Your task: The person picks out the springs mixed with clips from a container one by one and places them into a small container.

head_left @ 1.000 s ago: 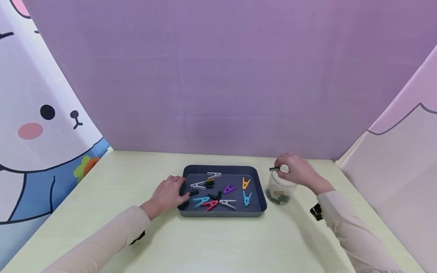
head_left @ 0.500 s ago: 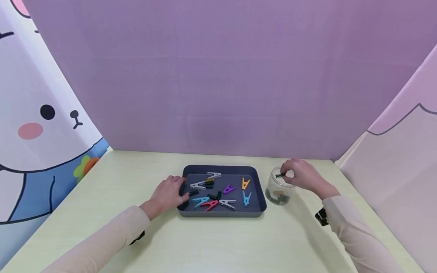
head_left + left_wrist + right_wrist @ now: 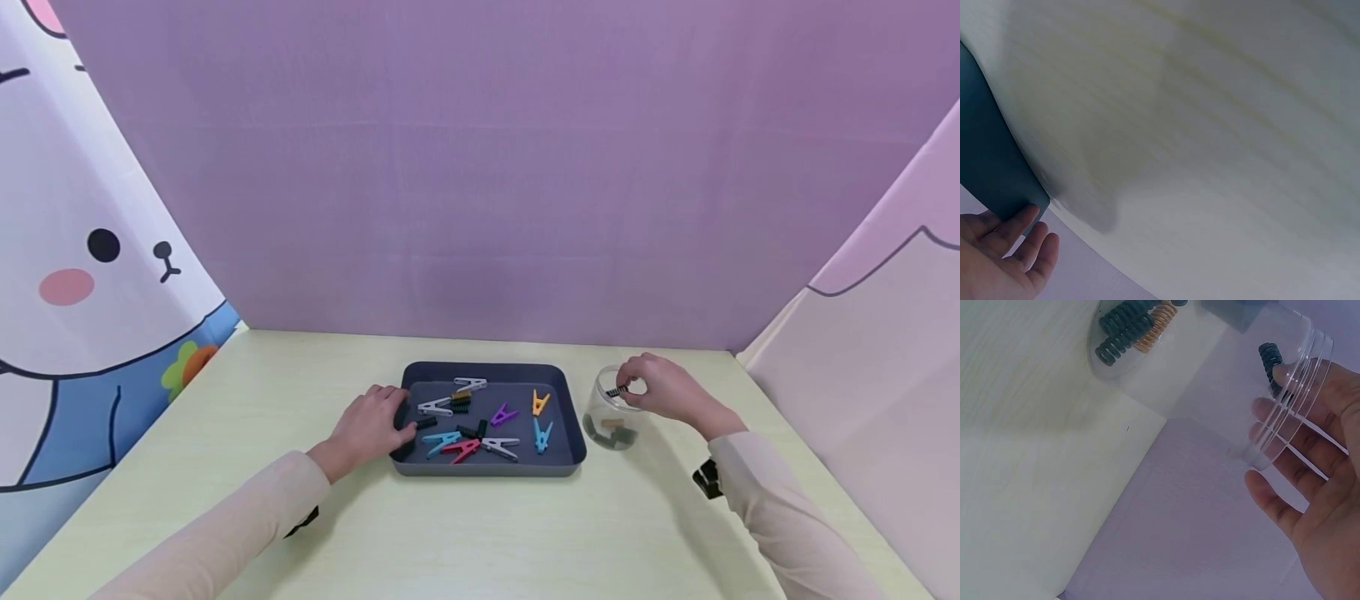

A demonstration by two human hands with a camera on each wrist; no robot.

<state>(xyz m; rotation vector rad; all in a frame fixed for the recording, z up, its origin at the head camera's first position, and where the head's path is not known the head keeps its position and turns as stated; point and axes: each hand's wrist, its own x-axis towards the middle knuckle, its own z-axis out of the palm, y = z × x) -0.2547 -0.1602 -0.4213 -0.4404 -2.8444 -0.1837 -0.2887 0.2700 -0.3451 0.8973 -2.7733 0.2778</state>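
Observation:
My right hand (image 3: 667, 387) pinches a black coil spring (image 3: 617, 391) between thumb and fingertips at the mouth of a clear jar (image 3: 596, 408). In the right wrist view the spring (image 3: 1270, 362) shows through the jar's wall, just below the rim, with fingertips inside the opening. Dark springs (image 3: 1125, 339) and an orange-brown spring (image 3: 1156, 326) lie on the jar's bottom. My left hand (image 3: 367, 429) holds the dark grey tray (image 3: 487, 471) at its left wall, thumb over the rim; in the left wrist view fingers (image 3: 1025, 219) touch the tray's outer side.
In the tray lie several clips, including a purple clip (image 3: 503, 414), a yellow clip (image 3: 540, 403) and a red clip (image 3: 462, 450). Several black springs (image 3: 426, 423) lie among them. A purple cloth (image 3: 480, 208) stands behind the pale table (image 3: 480, 533).
The right hand has shifted right and down, bringing the black spring from beyond the jar's left rim to inside its mouth. The left hand and tray have stayed put.

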